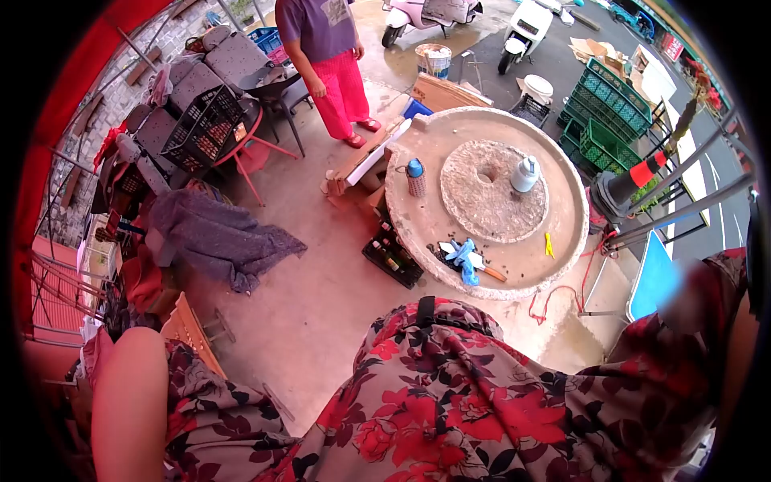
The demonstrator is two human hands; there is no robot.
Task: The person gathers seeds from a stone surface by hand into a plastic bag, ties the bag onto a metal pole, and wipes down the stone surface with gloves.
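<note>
Neither of my hands shows in the head view. A bare bent limb (128,402) rises at the lower left, and floral cloth (450,394) fills the bottom. In front of me stands a round stone table (409,213) with a millstone (466,205) in its middle. On it are a blue-capped bottle (415,178), a pale metal canister (525,174), a crumpled blue glove or cloth (463,261), a tool with an orange-brown handle (494,274) and a small yellow object (549,245).
A person (325,64) stands beyond the table. A black crate of bottles (393,255) sits beside it. Dark cloth (221,237) lies at left, near a black basket (205,128). Green crates (606,104), a blue panel (654,277) and metal poles (683,213) are at right.
</note>
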